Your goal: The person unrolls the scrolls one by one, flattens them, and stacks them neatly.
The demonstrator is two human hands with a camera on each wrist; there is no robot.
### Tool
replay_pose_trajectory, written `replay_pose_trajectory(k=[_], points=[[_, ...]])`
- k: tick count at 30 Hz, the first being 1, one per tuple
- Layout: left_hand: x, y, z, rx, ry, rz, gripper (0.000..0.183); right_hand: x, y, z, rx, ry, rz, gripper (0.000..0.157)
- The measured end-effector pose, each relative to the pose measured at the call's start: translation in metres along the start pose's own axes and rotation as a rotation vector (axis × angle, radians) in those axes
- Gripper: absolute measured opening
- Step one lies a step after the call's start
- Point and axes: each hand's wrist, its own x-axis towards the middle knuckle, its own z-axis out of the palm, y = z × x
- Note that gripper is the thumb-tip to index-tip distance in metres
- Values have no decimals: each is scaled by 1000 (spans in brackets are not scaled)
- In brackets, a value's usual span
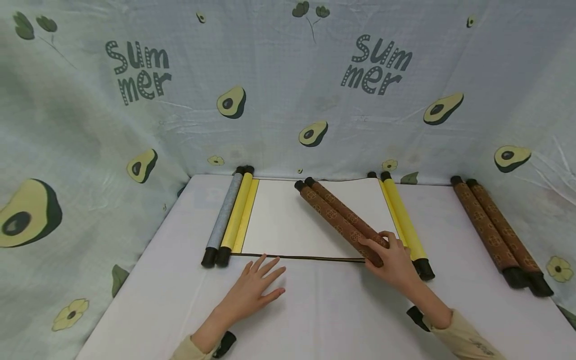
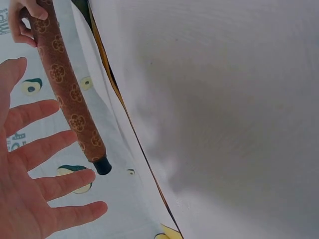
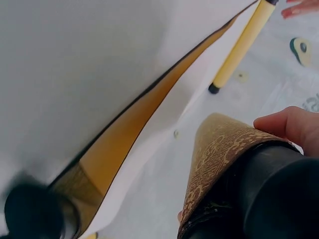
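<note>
My right hand [image 1: 393, 262] grips the near end of a brown patterned scroll [image 1: 335, 217], rolled up as two parallel rolls with black end caps. It is held slanting above an open scroll, whose white sheet [image 1: 274, 215] lies between yellow rolls on the left [image 1: 237, 210] and right [image 1: 406, 222]. My left hand [image 1: 254, 290], fingers spread and holding nothing, hovers by the near edge of that sheet. In the left wrist view the brown scroll [image 2: 70, 89] appears beyond the left fingers. In the right wrist view its black ends hide most of the right hand [image 3: 299, 127].
A grey-blue roll [image 1: 224, 212] lies along the left yellow roll. Another brown patterned scroll [image 1: 488, 225] lies at the right side of the white table [image 1: 315, 310]. Avocado-print cloth [image 1: 270, 65] hangs behind and at both sides.
</note>
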Motion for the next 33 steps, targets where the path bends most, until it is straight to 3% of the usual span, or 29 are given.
replay_pose_trajectory(k=[18, 27, 33], points=[[2, 2, -2, -1, -3, 4, 47, -7, -39, 23, -36, -96, -13, 47], [4, 4, 0, -17, -14, 28, 46, -15, -52, 27, -97, -276, 14, 50], [6, 5, 2, -8, -20, 37, 45, -15, -56, 29, -138, -325, 2, 53]])
